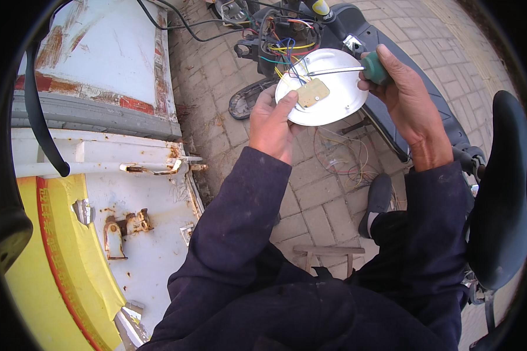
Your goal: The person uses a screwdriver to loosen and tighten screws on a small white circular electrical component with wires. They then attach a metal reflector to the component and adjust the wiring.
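My left hand [273,120] grips the rim of a white oval plastic panel [332,107], thumb resting by a tan circuit board [314,92] fixed on it. My right hand [404,96] is closed around the green handle [374,69] of a screwdriver. Its shaft [338,70] lies across the panel toward blue and yellow wires [294,64] at the board's upper edge; whether the tip touches cannot be told. Above the panel, an open black housing [263,44] holds tangled coloured wires.
A scooter with black deck [440,111] and saddle [503,187] stands right. At left are a rusty white metal structure [164,222], yellow sheet [58,234] and black cable [202,38]. Loose wires [348,152], my shoe [379,198] and a low wooden stool [328,248] are on the brick pavement [310,193].
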The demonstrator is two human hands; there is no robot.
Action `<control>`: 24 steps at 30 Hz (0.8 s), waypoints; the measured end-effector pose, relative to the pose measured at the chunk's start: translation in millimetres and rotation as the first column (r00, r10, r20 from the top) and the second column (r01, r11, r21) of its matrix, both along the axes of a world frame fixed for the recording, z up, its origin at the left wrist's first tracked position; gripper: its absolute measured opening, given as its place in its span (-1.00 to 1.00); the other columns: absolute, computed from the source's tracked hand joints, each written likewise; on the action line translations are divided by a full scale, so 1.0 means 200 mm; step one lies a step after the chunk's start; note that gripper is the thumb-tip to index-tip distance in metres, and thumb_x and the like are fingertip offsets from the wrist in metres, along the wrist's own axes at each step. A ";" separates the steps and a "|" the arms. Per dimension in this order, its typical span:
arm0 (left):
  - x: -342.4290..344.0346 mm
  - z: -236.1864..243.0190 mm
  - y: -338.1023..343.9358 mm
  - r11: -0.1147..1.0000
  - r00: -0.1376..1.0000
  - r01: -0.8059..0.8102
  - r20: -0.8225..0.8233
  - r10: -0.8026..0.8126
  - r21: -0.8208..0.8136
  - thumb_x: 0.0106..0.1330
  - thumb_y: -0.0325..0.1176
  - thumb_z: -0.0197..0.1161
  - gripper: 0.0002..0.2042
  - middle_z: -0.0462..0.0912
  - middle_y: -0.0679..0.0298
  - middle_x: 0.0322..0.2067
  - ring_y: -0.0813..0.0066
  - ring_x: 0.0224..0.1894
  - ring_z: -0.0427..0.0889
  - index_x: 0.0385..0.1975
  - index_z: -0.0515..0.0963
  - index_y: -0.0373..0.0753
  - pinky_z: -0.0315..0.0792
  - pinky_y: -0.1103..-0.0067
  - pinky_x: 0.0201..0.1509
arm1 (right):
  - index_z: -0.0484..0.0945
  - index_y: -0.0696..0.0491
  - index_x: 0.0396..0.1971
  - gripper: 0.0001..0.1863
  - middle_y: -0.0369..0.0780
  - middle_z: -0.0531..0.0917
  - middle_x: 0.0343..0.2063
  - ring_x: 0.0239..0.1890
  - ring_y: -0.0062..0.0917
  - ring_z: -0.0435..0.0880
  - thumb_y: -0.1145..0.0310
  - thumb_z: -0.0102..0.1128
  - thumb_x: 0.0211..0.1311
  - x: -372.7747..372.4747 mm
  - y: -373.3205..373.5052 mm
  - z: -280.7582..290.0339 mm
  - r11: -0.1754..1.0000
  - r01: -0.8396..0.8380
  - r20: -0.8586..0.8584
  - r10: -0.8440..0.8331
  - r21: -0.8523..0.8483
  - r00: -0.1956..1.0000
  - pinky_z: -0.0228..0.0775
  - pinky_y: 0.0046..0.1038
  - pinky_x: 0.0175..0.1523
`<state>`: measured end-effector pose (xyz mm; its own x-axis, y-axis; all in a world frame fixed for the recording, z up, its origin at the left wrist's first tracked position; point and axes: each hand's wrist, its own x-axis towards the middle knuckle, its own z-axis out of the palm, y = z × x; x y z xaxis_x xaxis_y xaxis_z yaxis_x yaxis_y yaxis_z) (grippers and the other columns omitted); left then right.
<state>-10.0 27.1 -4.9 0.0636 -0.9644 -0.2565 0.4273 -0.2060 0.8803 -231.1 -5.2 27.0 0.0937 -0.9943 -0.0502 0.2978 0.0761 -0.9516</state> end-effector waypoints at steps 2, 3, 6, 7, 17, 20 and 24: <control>0.00 0.00 0.00 1.000 0.999 -0.007 -0.047 0.008 0.026 0.45 -0.38 0.16 -0.58 0.57 0.05 0.07 0.27 0.05 0.67 0.24 0.30 -0.36 0.67 0.33 0.03 | 0.61 0.21 -0.18 -0.44 -0.22 0.60 -0.28 -0.24 -0.58 0.63 -0.09 0.29 0.30 0.00 0.01 0.00 1.000 0.003 0.001 -0.003 0.013 1.000 0.49 -0.51 0.06; 0.00 0.00 0.00 0.999 0.997 0.006 -0.073 -0.003 0.034 0.46 -0.37 0.15 -0.58 0.57 0.05 0.08 0.26 0.06 0.66 0.24 0.30 -0.35 0.67 0.32 0.04 | 0.60 0.21 -0.18 -0.43 -0.22 0.60 -0.27 -0.24 -0.58 0.63 -0.10 0.29 0.30 0.00 0.01 0.00 1.000 0.001 0.002 -0.001 0.018 1.000 0.48 -0.51 0.06; 0.00 0.00 -0.01 0.997 0.987 0.069 -0.148 -0.062 0.040 0.46 -0.36 0.15 -0.58 0.57 0.06 0.10 0.22 0.09 0.64 0.25 0.30 -0.32 0.66 0.28 0.07 | 0.60 0.21 -0.09 -0.42 -0.22 0.61 -0.27 -0.23 -0.56 0.61 -0.10 0.22 0.35 0.01 0.00 0.00 0.999 -0.014 -0.008 0.014 0.040 1.000 0.45 -0.48 0.09; -0.01 0.00 -0.01 0.994 0.980 0.106 -0.170 -0.099 0.033 0.45 -0.37 0.16 -0.58 0.57 0.07 0.11 0.22 0.09 0.64 0.25 0.30 -0.31 0.66 0.27 0.07 | 0.60 0.20 -0.04 -0.42 -0.22 0.62 -0.28 -0.22 -0.55 0.61 -0.10 0.18 0.37 0.01 0.00 -0.01 0.999 -0.020 -0.013 0.021 0.048 1.000 0.43 -0.46 0.11; -0.03 -0.01 0.01 0.996 0.987 0.092 -0.130 -0.089 0.015 0.34 -0.50 0.20 -0.54 0.59 0.08 0.09 0.23 0.06 0.67 0.24 0.32 -0.28 0.68 0.26 0.06 | 0.58 0.16 -0.05 -0.50 -0.26 0.60 -0.29 -0.23 -0.57 0.57 -0.03 0.25 0.34 0.04 0.03 0.04 0.983 0.060 -0.309 -0.112 -0.173 0.945 0.38 -0.52 0.04; -0.05 -0.02 0.01 0.999 0.993 0.045 -0.110 -0.043 0.015 0.32 -0.52 0.18 -0.54 0.60 0.09 0.08 0.23 0.04 0.68 0.23 0.33 -0.28 0.68 0.27 0.05 | 0.56 0.16 -0.05 -0.48 -0.25 0.59 -0.31 -0.24 -0.59 0.57 -0.02 0.31 0.29 0.07 0.06 0.07 0.954 0.057 -0.382 -0.171 -0.293 0.908 0.38 -0.55 -0.02; -0.07 -0.03 0.01 0.999 0.995 0.011 -0.099 -0.014 -0.032 0.34 -0.53 0.19 -0.57 0.61 0.11 0.05 0.25 0.02 0.69 0.21 0.35 -0.28 0.69 0.28 0.04 | 0.55 0.14 -0.06 -0.47 -0.23 0.58 -0.33 -0.28 -0.61 0.58 -0.02 0.37 0.23 0.12 0.09 0.09 0.914 0.080 -0.405 -0.253 -0.398 0.879 0.43 -0.57 -0.17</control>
<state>-24.0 28.9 -10.9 0.0272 -0.9727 -0.2306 0.5106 -0.1848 0.8397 -206.3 13.8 44.8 -0.0206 -0.9485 0.3161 -0.1804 -0.3075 -0.9343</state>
